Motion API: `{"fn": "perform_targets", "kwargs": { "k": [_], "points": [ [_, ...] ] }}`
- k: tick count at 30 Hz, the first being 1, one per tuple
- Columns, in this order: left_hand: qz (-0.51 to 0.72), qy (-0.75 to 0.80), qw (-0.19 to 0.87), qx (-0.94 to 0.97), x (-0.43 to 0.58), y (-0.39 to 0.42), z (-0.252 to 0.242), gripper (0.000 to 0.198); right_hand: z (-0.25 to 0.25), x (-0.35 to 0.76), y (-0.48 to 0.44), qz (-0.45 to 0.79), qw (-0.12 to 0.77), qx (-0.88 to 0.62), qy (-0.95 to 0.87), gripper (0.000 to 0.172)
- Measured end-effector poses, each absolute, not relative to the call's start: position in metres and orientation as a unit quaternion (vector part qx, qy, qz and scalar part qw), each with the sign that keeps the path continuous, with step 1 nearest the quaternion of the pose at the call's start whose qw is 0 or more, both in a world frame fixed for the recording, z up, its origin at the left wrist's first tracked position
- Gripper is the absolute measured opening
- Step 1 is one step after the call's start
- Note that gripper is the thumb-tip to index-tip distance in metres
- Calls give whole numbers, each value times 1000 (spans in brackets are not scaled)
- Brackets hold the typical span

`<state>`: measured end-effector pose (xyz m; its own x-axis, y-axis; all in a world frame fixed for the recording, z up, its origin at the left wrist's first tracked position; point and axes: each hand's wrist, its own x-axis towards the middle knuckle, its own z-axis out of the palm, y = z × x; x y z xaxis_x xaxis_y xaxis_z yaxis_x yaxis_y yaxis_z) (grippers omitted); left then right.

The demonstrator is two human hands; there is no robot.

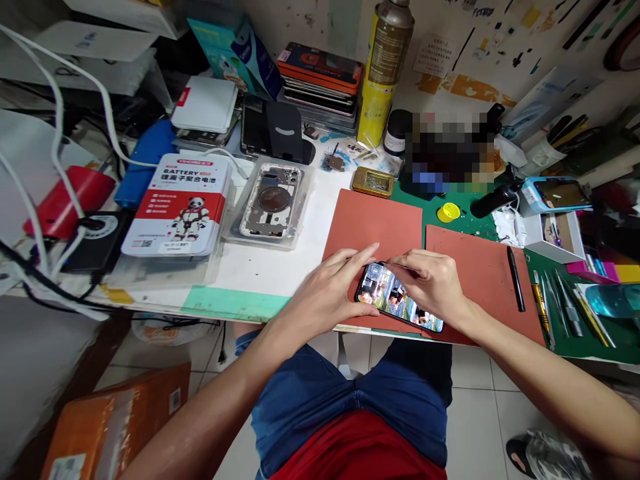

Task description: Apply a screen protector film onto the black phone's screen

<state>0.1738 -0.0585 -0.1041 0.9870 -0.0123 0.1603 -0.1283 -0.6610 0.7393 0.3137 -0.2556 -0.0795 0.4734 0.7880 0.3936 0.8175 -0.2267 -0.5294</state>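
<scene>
A smartphone (395,299) with a lit, colourful screen lies on a red-brown mat (370,220) at the desk's near edge. My left hand (333,293) grips its left end, thumb and fingers curled round the corner. My right hand (433,283) rests over its upper right side, fingers pinched on a thin pointed tool (400,267) that runs along the phone's top edge.
A second red-brown mat (485,267) lies to the right, with a black pen (516,287) and several hand tools (565,310) on a green mat. Behind are a phone back housing (270,203), a battery box (177,203), a yellow spray can (383,67) and stacked phones (320,83).
</scene>
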Motion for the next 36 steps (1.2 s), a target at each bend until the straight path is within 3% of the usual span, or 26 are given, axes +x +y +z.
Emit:
{"fn": "perform_targets", "kwargs": {
  "k": [4,17,36],
  "points": [
    [70,-38,414,907,175,-58,-103,121,-80,314,-253,-7,366,-795,-484,21],
    [54,-43,414,908,177,-58,-99,117,-68,325,-246,197,391,-845,-308,18],
    [61,-52,407,910,176,-56,-102,113,-60,328,-236,252,422,-834,-249,14]
  ]
}}
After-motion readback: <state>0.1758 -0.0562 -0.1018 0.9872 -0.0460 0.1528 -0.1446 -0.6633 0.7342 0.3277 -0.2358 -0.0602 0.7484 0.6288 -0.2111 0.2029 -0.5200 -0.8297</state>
